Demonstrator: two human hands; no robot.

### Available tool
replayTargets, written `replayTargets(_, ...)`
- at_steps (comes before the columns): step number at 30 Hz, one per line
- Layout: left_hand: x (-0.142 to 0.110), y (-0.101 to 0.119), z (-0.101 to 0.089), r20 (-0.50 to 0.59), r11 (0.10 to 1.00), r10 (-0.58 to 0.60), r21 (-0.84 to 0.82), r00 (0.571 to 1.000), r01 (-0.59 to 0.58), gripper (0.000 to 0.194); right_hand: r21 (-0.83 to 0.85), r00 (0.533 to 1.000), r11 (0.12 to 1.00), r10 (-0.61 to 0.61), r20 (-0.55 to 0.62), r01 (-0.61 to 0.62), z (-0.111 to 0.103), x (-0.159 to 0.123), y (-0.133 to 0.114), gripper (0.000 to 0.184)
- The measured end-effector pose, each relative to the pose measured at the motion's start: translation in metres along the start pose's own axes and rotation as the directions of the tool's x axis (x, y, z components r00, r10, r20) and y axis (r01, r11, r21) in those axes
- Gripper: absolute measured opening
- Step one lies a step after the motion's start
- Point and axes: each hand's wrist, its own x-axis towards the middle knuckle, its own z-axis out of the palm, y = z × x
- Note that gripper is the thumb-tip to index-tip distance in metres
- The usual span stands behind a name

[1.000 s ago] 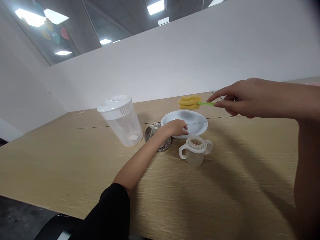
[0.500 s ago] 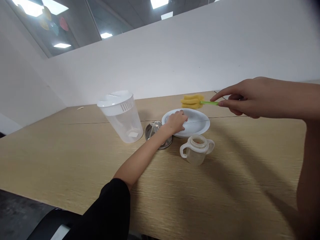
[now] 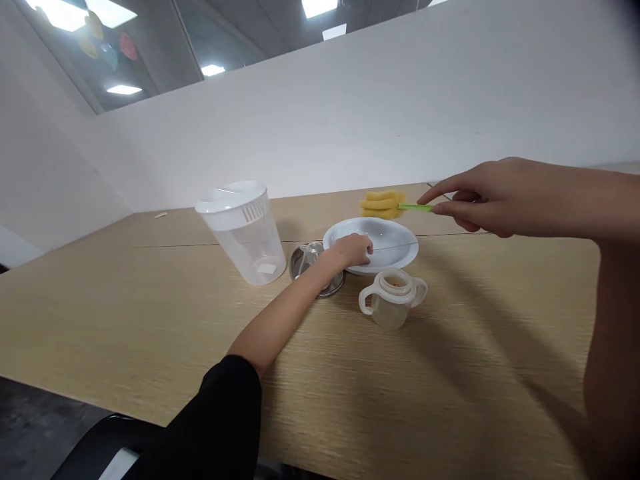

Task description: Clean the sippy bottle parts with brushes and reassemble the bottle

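My right hand (image 3: 477, 197) pinches the thin green handle of a yellow sponge brush (image 3: 383, 205). The brush is held level, its sponge head pointing left above the far rim of a white oval bowl (image 3: 395, 257). My left hand (image 3: 354, 249) reaches into the left part of that bowl, fingers curled down; whatever they may hold is hidden. Just in front of the bowl stands a translucent two-handled cup (image 3: 391, 310), its top uncovered. Under my left forearm a round metal dish (image 3: 296, 267) is partly covered, with a clear plastic piece (image 3: 313, 252) in it.
A tall clear plastic bin with a white rim (image 3: 245, 233) stands left of the metal dish. A small wooden-looking piece (image 3: 161, 215) lies far left on the wood-grain table (image 3: 125, 313). Behind the table rises a white wall (image 3: 350, 133). A dark chair (image 3: 105, 440) shows at lower left.
The fingers of my left hand have curled down into the bowl; before, they were stretched out more. My right hand and the sponge brush have barely shifted.
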Motion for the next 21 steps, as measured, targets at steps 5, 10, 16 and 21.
replayTargets(5,-0.0010,0.0012,-0.0021,-0.008,0.996,0.078,-0.050,0.997,-0.078,0.023,-0.003,1.000,1.000,0.000,-0.010,0.000,0.0010,0.0000,0.0014,0.029)
replayTargets(10,-0.0013,-0.0011,-0.0041,-0.004,0.945,0.252,-0.213,0.968,-0.247,0.034,0.029,1.000,1.000,0.007,0.007,-0.007,0.0007,0.0007,0.0014,0.030)
replayTargets(16,0.0021,-0.0040,-0.0023,0.028,0.887,0.323,-0.357,0.946,-0.292,0.032,0.037,1.000,0.999,0.011,0.016,-0.012,0.0012,0.0004,-0.0015,0.030)
replayTargets(21,0.0029,-0.0061,-0.0001,-0.047,0.914,0.291,-0.282,0.955,-0.292,0.048,0.010,0.997,0.998,0.055,0.057,-0.056,0.0021,0.0008,0.0001,0.030)
